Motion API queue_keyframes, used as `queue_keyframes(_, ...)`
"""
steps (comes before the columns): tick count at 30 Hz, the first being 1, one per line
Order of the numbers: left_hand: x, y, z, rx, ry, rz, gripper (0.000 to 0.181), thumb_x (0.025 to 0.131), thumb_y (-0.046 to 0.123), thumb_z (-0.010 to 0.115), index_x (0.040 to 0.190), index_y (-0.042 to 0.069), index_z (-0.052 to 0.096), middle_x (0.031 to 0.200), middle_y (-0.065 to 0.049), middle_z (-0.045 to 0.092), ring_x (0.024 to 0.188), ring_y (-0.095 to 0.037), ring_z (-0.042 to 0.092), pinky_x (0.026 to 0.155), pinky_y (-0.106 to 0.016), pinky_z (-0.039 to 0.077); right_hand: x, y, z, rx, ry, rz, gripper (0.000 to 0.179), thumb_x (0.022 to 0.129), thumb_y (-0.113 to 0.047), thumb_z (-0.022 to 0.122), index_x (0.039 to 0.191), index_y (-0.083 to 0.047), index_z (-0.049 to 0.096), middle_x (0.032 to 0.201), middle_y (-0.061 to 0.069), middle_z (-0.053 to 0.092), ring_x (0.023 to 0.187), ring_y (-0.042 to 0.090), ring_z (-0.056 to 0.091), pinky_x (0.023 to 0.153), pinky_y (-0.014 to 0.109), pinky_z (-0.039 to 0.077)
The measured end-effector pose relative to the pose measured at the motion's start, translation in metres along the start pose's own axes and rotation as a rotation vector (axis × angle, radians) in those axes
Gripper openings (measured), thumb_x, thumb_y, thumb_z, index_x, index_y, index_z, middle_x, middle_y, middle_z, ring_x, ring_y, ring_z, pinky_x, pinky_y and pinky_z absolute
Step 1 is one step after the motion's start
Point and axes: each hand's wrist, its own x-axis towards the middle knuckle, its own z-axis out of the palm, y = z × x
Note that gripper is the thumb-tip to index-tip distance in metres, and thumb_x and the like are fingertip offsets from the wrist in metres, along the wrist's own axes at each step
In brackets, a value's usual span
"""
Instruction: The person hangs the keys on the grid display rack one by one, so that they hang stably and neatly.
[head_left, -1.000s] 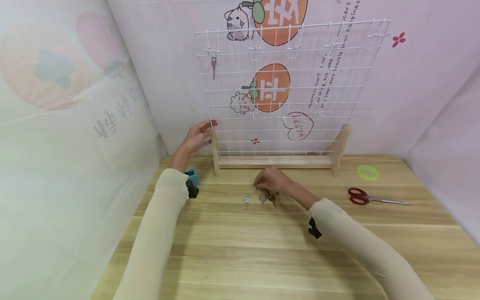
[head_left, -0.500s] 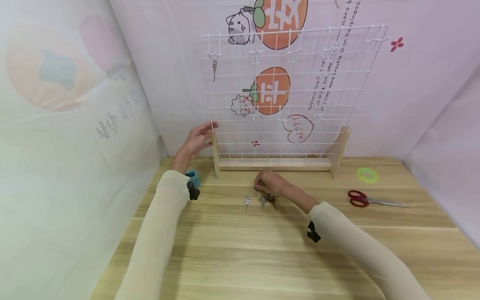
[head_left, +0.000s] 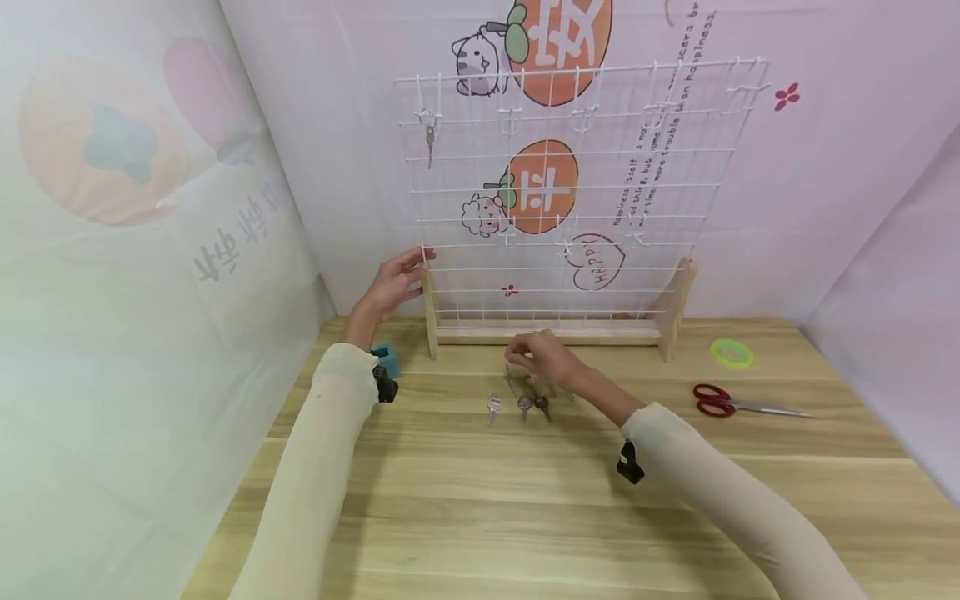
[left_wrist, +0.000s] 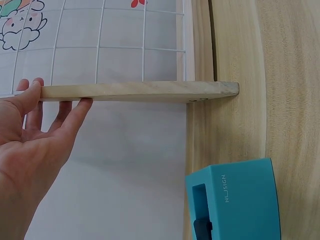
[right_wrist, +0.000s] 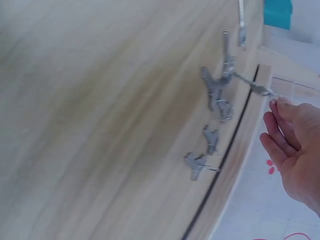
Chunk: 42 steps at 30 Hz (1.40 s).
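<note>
My left hand (head_left: 395, 279) grips the upper end of the wooden side upright (left_wrist: 135, 91) of a white wire grid rack (head_left: 551, 218), thumb on one face and fingers on the other. Just above the table, my right hand (head_left: 543, 357) pinches the ring of a key (right_wrist: 260, 90), which dangles from the fingertips. Below that hand lie several loose keys, among them a silver key (head_left: 493, 406) and a dark key (head_left: 543, 406). One more key (head_left: 430, 143) hangs on the rack's top left hook.
Behind the left wrist stands a blue tape dispenser (left_wrist: 240, 200). Red-handled scissors (head_left: 720, 402) and a yellow-green ring-shaped disc (head_left: 732, 353) lie on the right of the table. Several white hooks (head_left: 585, 118) sit along the grid. Printed cloth covers the walls.
My right hand has risen slightly from the table with a key in its fingertips. The left hand keeps its grip on the upright. The head view has shifted a little.
</note>
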Motion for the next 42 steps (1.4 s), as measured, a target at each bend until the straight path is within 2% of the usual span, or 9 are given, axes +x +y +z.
queue_keyframes(7,-0.001,0.0,0.0,0.004,-0.014,0.017,0.046,0.112,0.013,0.048,0.158,0.01,0.045,0.163,-0.005,0.042,0.154,-0.024,0.031,0.12,-0.059,0.033,0.007,-0.019,-0.02,0.001,0.105,-0.102,0.005,0.096,-0.003,0.074,0.099,-0.002,0.078,0.09,0.007,0.078,0.082,0.019,0.075,0.077,0.034,0.063)
queue_keyframes(13,-0.001,-0.001,0.0,0.01,-0.007,0.013,0.045,0.112,0.014,0.049,0.157,0.01,0.047,0.162,-0.005,0.045,0.153,-0.023,0.034,0.119,-0.059,0.035,0.014,-0.04,-0.048,0.079,0.109,-0.114,0.009,0.096,0.0,0.072,0.103,0.001,0.078,0.094,0.01,0.079,0.088,0.024,0.077,0.08,0.034,0.063)
queue_keyframes(22,-0.001,0.001,0.0,0.013,-0.011,0.013,0.045,0.112,0.014,0.049,0.156,0.01,0.047,0.162,-0.005,0.045,0.153,-0.024,0.034,0.119,-0.059,0.035,0.025,-0.07,-0.096,0.091,0.149,-0.133,0.015,0.098,0.002,0.07,0.11,0.001,0.079,0.105,0.014,0.079,0.096,0.023,0.077,0.081,0.035,0.063)
queue_keyframes(29,-0.003,-0.001,0.0,0.018,-0.007,0.006,0.045,0.112,0.015,0.049,0.157,0.011,0.047,0.162,-0.004,0.044,0.153,-0.023,0.033,0.118,-0.059,0.035,0.036,-0.094,-0.139,0.008,0.241,-0.167,0.014,0.098,0.001,0.07,0.107,-0.001,0.081,0.102,0.012,0.079,0.095,0.024,0.077,0.082,0.039,0.063)
queue_keyframes(33,-0.005,-0.001,-0.001,0.023,-0.01,0.022,0.045,0.112,0.013,0.048,0.157,0.009,0.046,0.163,-0.006,0.043,0.153,-0.025,0.032,0.118,-0.06,0.035,0.042,-0.106,-0.158,0.002,0.275,-0.161,0.014,0.098,0.001,0.07,0.107,-0.001,0.081,0.103,0.013,0.079,0.097,0.025,0.077,0.086,0.041,0.063)
queue_keyframes(42,-0.005,-0.001,0.001,0.003,-0.012,0.022,0.044,0.112,0.011,0.047,0.156,0.009,0.047,0.164,-0.006,0.041,0.154,-0.025,0.031,0.119,-0.059,0.034,0.053,-0.126,-0.192,-0.034,0.413,-0.151,0.013,0.099,-0.002,0.07,0.106,-0.003,0.082,0.102,0.01,0.079,0.089,0.022,0.075,0.08,0.033,0.062)
